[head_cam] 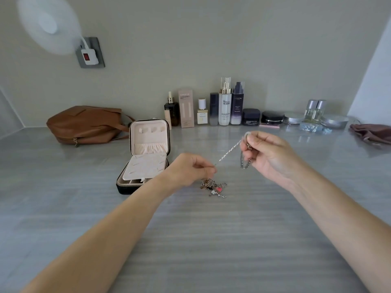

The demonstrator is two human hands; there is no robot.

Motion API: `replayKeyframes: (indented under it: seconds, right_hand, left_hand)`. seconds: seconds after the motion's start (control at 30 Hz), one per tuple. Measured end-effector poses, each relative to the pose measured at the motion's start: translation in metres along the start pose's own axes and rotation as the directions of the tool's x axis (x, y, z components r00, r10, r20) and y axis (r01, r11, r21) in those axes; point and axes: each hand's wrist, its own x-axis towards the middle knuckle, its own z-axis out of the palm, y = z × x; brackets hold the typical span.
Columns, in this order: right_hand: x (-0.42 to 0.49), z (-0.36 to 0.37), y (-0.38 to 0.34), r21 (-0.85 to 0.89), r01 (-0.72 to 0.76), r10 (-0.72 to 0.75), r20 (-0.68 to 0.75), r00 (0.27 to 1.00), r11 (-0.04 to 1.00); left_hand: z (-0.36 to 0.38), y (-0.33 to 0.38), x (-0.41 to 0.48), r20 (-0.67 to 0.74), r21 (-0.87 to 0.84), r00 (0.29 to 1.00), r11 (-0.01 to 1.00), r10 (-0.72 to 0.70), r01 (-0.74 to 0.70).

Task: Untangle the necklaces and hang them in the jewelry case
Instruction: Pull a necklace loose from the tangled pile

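Both hands are pinching a silver chain point(228, 152) taut between them, left hand point(189, 168) low over the tangled necklace pile point(213, 187) on the table point(211, 240), right hand point(267, 154) higher, jewelry case point(146, 155) sitting open just left.

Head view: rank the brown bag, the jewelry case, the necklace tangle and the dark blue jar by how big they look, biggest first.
1. Bag, clearly the largest.
2. Case, standing open.
3. Tangle and jar: they look much alike in size. The tangle lies nearer the camera, so I will not rank one over the other.
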Motion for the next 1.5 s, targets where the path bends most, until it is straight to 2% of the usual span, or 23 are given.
replayKeyframes:
  seconds: [0.13, 0.3, 0.57, 0.63, 0.7, 0.8, 0.97, 1.03, 1.3, 1.5]
  right_hand:
    - [0.001, -0.003, -0.001, 0.001, 0.021, -0.021, -0.014, 1.0, 1.0]
    - [-0.001, -0.002, 0.003, -0.048, 0.01, -0.009, 0.023, 1.0, 0.999]
    - [0.0, 0.0, 0.007, -0.099, 0.0, 0.001, 0.003, 1.0, 0.995]
    - [0.0, -0.001, 0.008, -0.158, -0.002, 0.0, -0.011, 1.0, 0.987]
    - [-0.001, -0.002, 0.01, -0.293, 0.0, -0.005, -0.015, 1.0, 0.956]
    - [-0.001, 0.0, 0.012, -0.51, 0.024, -0.031, -0.006, 1.0, 0.86]
    - [0.001, 0.003, 0.015, -0.733, 0.108, -0.071, 0.081, 0.994, 0.672]
    - [0.0, 0.005, 0.014, -0.741, 0.13, -0.07, 0.112, 0.991, 0.658]
    - [-0.002, 0.014, 0.012, -0.663, 0.175, -0.054, 0.199, 0.979, 0.728]
    - [0.001, 0.009, 0.013, -0.627, 0.156, -0.074, 0.154, 0.985, 0.763]
  left_hand:
    - [-0.002, 0.0, 0.0, -0.077, -0.005, 0.997, 1.0, 0.016, -0.016]
    - [-0.006, 0.01, -0.001, -0.153, -0.282, 0.988, 0.956, 0.035, -0.078]
    - [-0.016, 0.023, -0.005, -0.229, -0.469, 0.97, 0.864, 0.084, -0.186]
    - [-0.018, 0.02, -0.004, -0.239, -0.436, 0.969, 0.884, 0.064, -0.166]
    - [-0.017, 0.015, -0.002, -0.248, -0.356, 0.968, 0.927, 0.029, -0.119]
    - [-0.014, 0.005, 0.002, -0.246, -0.2, 0.969, 0.978, 0.01, -0.061]
    - [-0.004, -0.005, 0.007, -0.221, 0.052, 0.975, 0.999, 0.02, -0.009]
    - [0.002, -0.005, 0.005, -0.185, 0.12, 0.982, 0.993, 0.042, -0.02]
    - [0.027, 0.013, 0.002, -0.064, 0.111, 0.984, 0.981, 0.169, -0.161]
    - [0.025, 0.015, 0.004, -0.076, 0.002, 0.993, 0.996, 0.085, -0.085]
